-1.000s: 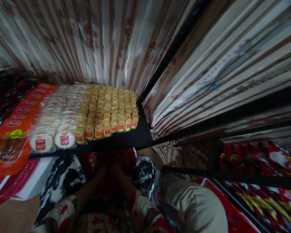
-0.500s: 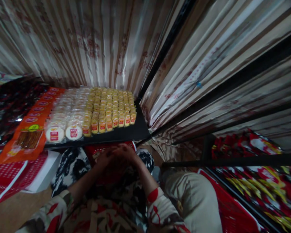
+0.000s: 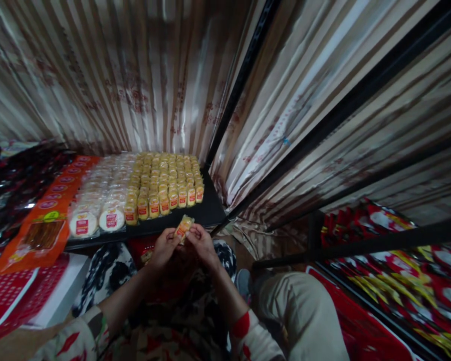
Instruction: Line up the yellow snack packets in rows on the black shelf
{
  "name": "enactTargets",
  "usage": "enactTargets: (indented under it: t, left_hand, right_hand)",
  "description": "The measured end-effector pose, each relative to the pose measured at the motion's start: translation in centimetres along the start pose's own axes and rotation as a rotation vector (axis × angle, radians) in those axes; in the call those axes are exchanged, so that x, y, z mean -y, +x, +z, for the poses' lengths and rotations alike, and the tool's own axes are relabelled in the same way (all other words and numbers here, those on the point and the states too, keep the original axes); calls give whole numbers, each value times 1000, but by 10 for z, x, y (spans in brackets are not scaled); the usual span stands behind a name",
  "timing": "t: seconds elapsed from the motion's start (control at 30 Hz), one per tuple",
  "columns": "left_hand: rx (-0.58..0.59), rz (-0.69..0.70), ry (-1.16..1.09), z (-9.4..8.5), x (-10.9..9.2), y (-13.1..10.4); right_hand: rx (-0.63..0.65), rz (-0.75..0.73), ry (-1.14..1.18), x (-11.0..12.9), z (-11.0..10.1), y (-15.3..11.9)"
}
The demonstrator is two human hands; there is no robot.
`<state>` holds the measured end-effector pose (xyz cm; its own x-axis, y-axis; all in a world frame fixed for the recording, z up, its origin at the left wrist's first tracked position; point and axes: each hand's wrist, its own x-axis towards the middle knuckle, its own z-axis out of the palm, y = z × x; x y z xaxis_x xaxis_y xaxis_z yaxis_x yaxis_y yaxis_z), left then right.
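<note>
Between my two hands is a small yellow wrapped snack cake (image 3: pixel 184 228) with a red label, held up just in front of the black shelf's near edge. My left hand (image 3: pixel 164 249) pinches its left side. On its right side, the fingers of my right hand (image 3: pixel 203 245) are closed. Beyond my hands, rows of matching wrapped cakes (image 3: pixel 165 185) stand packed together on the black shelf (image 3: pixel 212 200). A red basket (image 3: pixel 138 246) shows partly below my hands, its inside dark.
Round white wrapped crackers (image 3: pixel 111 219), an orange snack packet (image 3: pixel 43 233) and dark shiny packets (image 3: pixel 18 185) lie along the shelf to the left. Another person's knee (image 3: pixel 304 306) is close on my right, beside a rack of red packets (image 3: pixel 398 271). Black metal bars (image 3: pixel 244 75) cross before a striped curtain (image 3: pixel 146 65).
My hands were low and together over the red basket; now they are raised and apart, with a yellow wrapped cake showing between them. The view has shifted slightly.
</note>
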<state>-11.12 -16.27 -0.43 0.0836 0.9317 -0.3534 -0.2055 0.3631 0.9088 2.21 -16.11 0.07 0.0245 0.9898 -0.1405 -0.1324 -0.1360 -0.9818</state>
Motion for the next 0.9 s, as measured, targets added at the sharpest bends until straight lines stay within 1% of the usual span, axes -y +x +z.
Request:
enactTargets:
  t: [0.07, 0.13, 0.23, 0.3, 0.37, 0.43, 0.5, 0.53, 0.6, 0.67, 0.73, 0.8, 0.83, 0.9]
  left_hand:
    - [8, 47, 143, 5, -10, 6]
    - [-11, 152, 364, 9, -22, 15]
    - [-50, 340, 693, 16, -46, 30]
    - [-55, 447, 803, 21, -65, 41]
    - [-29, 510, 810, 28, -82, 54]
    - [26, 516, 759, 36, -96, 70]
    - [82, 515, 718, 45, -107, 89]
    - [102, 524, 702, 49, -112, 99]
    - [129, 551, 664, 59, -122, 120]
    - [134, 561, 613, 68, -133, 140]
    - [95, 542, 609, 77, -147, 159]
    - [0, 513, 692, 84, -163, 175]
    - [-55, 501, 755, 88, -171, 182]
    - [-141, 478, 876, 93, -186, 194]
  right_hand:
    - [-10, -52, -12, 6, -1, 5]
    - [-17, -99, -40, 14, -3, 13]
    - [-39, -194, -121, 29, -11, 29]
    - [-46, -268, -205, 44, -19, 40]
    - [-36, -342, -326, 60, -26, 52]
    - [-25, -413, -453, 75, -32, 64]
    - [-26, -468, -527, 86, -36, 78]
    - [-31, -482, -528, 90, -37, 86]
    - [-53, -476, -455, 94, -40, 105]
    - [-118, -444, -342, 93, -44, 125]
    - [-229, -407, -277, 89, -50, 144]
    - [-341, -363, -292, 83, -57, 160]
    - [-372, -341, -309, 78, -61, 166]
    - [-376, -311, -327, 68, -67, 174]
